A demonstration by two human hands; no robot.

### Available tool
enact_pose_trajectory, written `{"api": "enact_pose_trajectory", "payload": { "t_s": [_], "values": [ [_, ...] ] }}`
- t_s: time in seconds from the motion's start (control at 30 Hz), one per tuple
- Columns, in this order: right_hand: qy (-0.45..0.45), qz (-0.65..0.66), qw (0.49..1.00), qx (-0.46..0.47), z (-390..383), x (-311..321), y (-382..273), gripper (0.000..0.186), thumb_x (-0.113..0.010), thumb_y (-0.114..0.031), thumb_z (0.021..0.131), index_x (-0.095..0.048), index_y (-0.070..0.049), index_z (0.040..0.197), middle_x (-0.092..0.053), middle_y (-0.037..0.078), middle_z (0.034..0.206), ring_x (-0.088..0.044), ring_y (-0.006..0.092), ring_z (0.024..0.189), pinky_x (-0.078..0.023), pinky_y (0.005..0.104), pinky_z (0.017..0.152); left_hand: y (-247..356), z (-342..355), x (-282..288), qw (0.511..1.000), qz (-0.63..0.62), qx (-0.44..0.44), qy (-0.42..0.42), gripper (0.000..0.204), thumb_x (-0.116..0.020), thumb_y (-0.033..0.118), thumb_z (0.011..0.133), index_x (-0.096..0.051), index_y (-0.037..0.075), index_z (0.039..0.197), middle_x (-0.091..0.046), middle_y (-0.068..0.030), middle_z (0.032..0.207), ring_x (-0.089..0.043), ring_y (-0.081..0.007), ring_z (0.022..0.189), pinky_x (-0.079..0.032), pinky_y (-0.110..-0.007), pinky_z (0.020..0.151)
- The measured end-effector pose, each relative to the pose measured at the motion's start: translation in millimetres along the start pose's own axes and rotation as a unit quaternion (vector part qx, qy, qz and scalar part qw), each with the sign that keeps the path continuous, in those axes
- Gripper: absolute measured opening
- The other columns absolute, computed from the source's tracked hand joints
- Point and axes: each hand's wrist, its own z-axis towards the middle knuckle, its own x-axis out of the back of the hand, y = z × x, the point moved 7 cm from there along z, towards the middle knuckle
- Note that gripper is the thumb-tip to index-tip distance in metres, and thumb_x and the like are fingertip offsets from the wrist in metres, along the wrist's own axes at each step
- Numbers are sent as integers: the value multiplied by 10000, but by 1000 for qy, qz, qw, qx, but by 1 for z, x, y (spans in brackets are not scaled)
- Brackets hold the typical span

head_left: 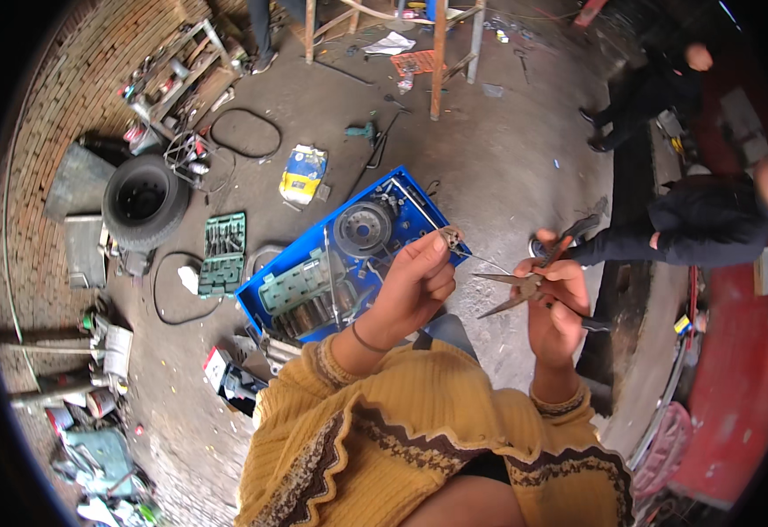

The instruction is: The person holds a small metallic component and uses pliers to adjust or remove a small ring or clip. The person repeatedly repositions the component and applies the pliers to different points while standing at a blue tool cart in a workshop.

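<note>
My left hand is raised over the blue tray, its thumb and fingers pinched on a small round brownish metal part. To its right, my right hand grips long-nose pliers whose jaws are spread and point left toward the left hand. One plier handle, orange and black, angles up to the right; the other runs out below the fingers. Between both hands lies a thin metal rod; which hand holds it I cannot tell. Below stands the blue tray with a grooved metal pulley and a socket set.
A tyre, an open green tool case, a yellow-and-blue bag and a green power drill lie on the floor. Two people in dark clothes are at the right. A wooden-legged stand is at the back.
</note>
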Motion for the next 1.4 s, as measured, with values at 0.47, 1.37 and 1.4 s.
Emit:
{"api": "enact_pose_trajectory", "payload": {
  "t_s": [0.47, 1.37, 1.4],
  "values": [
    [-93, -138, 985, 47, 49, -16, -48, 454, -624, -388, 915, -534, 0, 1134, -369, 279, 1385, -628, 294, 1025, -502, 445, 900, 15, 7, -35, 989, 141, -12, -52, 319, -657, 189, 954, -618, -34, 1179, -438, 82, 675, -302, -20, 522, -213, -216, 477],
    [-135, -423, 894, 63, 46, -40, -44, 294, -563, -129, 927, -534, 33, 1171, -427, 236, 1297, -578, 240, 1086, -497, 354, 920, 47, -9, -40, 815, 533, -220, 59, 218, -693, 61, 912, -679, -31, 1109, -622, 22, 838, -484, -28, 718, -400, -184, 632],
    [-133, -470, 871, 62, 46, -40, -43, 293, -556, -107, 917, -541, 36, 1173, -432, 238, 1291, -579, 239, 1083, -496, 347, 921, 51, -11, -44, 803, 542, -241, 51, 221, -691, 59, 913, -677, -34, 1113, -630, 19, 848, -498, -31, 724, -410, -186, 634]
  ]
}}
